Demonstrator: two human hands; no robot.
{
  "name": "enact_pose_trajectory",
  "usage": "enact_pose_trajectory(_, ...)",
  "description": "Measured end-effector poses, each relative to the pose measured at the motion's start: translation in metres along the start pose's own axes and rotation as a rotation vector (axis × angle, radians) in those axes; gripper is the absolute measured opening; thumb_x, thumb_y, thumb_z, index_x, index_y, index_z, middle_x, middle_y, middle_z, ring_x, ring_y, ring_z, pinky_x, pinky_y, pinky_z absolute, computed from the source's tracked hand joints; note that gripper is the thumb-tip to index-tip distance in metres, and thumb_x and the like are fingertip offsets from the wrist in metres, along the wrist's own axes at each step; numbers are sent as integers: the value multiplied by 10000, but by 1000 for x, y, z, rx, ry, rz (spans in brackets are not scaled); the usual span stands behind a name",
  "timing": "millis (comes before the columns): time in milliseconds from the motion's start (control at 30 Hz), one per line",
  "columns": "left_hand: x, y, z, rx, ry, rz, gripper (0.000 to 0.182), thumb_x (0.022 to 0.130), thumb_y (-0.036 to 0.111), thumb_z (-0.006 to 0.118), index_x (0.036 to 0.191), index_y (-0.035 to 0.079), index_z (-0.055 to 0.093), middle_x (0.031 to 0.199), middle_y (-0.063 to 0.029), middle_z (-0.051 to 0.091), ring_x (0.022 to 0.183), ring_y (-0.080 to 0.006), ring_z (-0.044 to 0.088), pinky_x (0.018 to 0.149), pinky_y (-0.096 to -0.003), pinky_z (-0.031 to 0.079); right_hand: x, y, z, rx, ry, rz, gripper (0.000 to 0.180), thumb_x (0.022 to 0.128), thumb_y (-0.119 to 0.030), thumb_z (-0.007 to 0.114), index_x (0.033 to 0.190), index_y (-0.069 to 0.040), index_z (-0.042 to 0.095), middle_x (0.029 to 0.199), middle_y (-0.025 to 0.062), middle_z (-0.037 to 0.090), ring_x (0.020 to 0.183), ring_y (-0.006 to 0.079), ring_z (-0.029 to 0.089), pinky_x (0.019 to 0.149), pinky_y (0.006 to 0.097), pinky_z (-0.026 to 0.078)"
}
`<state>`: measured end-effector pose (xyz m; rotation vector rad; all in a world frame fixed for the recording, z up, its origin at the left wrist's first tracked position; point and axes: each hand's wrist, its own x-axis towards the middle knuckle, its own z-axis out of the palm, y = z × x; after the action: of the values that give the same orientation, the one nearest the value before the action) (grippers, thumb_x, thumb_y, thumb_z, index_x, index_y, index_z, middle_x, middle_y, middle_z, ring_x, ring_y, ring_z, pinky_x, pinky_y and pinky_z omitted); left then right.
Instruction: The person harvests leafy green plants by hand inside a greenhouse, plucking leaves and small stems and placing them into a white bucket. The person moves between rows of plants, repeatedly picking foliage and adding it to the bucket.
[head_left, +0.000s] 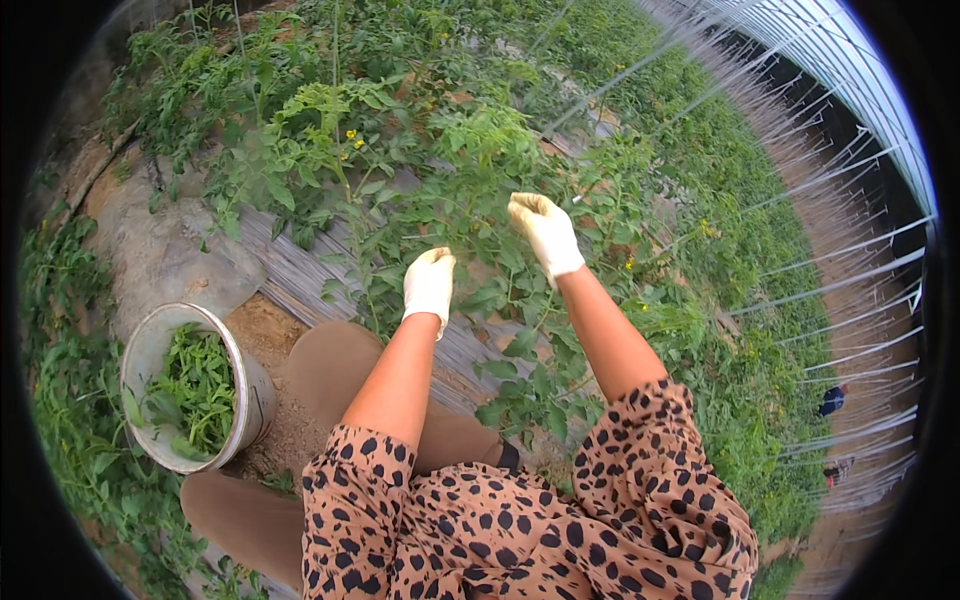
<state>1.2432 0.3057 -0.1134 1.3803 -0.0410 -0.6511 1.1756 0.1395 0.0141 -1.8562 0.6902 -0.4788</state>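
My left hand (430, 283), in a pale glove, is held over the lower leaves of the tomato plants (480, 142), its fingers curled. Farther right and a little higher, my right hand (545, 231) wears a matching glove and has its fingertips bent together beside a leafy top. Whether either hand pinches a stem or leaf cannot be told, as the fingertips are blurred and partly turned away. Beside my knees, at the left, stands a white plastic bucket (259, 397) holding picked green shoots and leaves (199, 390).
Grey plastic mulch film (322, 277) lies along the row. Hanging strings (335, 75) rise among the plants. More rows and many pale cords (832, 296) stretch away at the right, where two people (832, 400) are far off. A dark hose (97, 171) runs at the upper left.
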Motion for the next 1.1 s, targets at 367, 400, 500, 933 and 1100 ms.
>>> enact_pose_trajectory(367, 47, 12, -22, 324, 87, 48, 468, 936, 254, 660, 1342, 22, 642, 1321, -150, 684, 1202, -246, 660, 1040, -335, 480, 129, 87, 84, -339, 259, 72, 664, 854, -333, 761, 1345, 85, 600, 1265, 312, 661, 1206, 367, 655, 1024, 378, 489)
enact_pose_trajectory(400, 55, 15, -18, 318, 50, 109, 498, 935, 238, 670, 1371, 3, 616, 1361, -160, 659, 1239, -239, 639, 1061, -328, 466, 120, 88, 87, -294, 229, 20, 655, 859, -321, 759, 1331, 104, 599, 1257, 307, 667, 1190, 373, 659, 1010, 366, 495)
enact_pose_trajectory(500, 72, 17, 0, 446, 7, 306, 636, 917, 204, 689, 1491, 7, 497, 1459, -187, 580, 1346, -233, 558, 1104, -322, 439, 92, 90, 85, -247, 45, 2, 639, 859, -293, 773, 1314, 119, 594, 1238, 282, 685, 1141, 347, 678, 976, 365, 507)
enact_pose_trajectory(933, 72, 32, 10, 500, 7, 85, 671, 867, 549, 701, 1282, 25, 644, 1188, -241, 706, 1067, -392, 683, 908, -434, 528, -2, 86, 97, 189, -381, 31, 456, 902, 8, 651, 1347, 25, 548, 1333, 158, 630, 1195, 210, 607, 1041, 331, 477)
enact_pose_trajectory(1100, 67, 21, -9, 806, 170, 229, 554, 919, 499, 653, 1289, 87, 656, 1298, -213, 650, 1196, -401, 603, 996, -463, 481, -16, 74, 97, -269, -224, -121, 310, 954, -68, 613, 1240, 46, 642, 1146, 159, 696, 1071, 241, 661, 982, 328, 510)
